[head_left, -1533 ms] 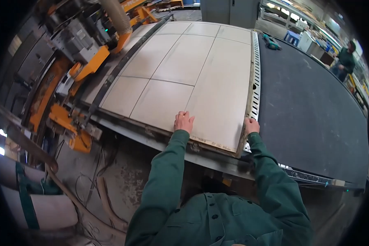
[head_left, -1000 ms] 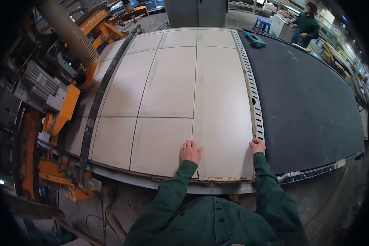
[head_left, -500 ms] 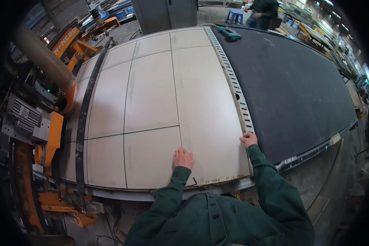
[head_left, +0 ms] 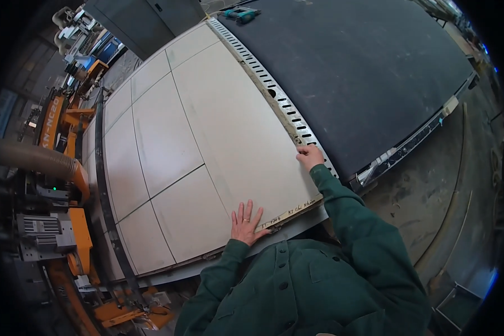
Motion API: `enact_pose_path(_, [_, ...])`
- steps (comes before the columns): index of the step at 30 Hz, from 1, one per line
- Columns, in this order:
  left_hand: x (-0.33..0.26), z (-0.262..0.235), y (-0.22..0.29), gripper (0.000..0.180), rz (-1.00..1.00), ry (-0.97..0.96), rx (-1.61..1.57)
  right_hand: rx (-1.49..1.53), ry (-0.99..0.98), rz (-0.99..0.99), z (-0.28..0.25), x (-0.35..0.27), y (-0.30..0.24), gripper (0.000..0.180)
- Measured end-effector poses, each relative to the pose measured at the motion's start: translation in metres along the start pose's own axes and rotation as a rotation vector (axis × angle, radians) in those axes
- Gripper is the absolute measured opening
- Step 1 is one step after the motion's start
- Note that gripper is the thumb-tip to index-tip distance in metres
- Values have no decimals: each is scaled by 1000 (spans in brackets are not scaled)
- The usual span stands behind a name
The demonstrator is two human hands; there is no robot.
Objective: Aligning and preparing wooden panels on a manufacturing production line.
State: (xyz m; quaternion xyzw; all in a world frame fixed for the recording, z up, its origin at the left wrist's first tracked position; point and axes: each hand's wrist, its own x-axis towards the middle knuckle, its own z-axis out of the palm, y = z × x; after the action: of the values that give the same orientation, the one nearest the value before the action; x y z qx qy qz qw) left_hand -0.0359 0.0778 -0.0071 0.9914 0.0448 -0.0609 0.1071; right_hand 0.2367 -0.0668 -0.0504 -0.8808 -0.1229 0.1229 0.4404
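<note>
1. Panel [head_left: 235, 145], a long pale cut board, lies flat on the machine bed, its near end at the person's chest and its right edge along the slotted metal strip [head_left: 274, 95].
2. Left hand [head_left: 246, 223] rests flat on the near corner region of the panel, fingers spread apart and palm down, just beside the pencilled near edge.
3. Right hand [head_left: 309, 157] sits at the panel's right edge, fingers curled together over it, touching the slotted strip; whether they hook beneath the board cannot be told.
4. Handled well, the board would likely be kept flat, with even pressure from both hands, so that it does not twist against the neighbouring cut pieces [head_left: 151, 145] to its left.
5. Fingertips at the right edge look at risk of pinching against the strip; keeping them on top seems safer.
6. Farther off, the dark mat table [head_left: 369, 67] lies to the right, with a teal power tool [head_left: 239, 13] at its far end.
</note>
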Motion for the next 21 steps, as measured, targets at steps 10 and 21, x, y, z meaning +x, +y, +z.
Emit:
enact_pose_path(10, [9, 17, 3, 70, 68, 40, 165, 150, 1, -4, -4, -2, 0, 16])
enact_pose_path(21, [10, 14, 0, 70, 47, 72, 186, 0, 70, -258, -18, -19, -7, 24])
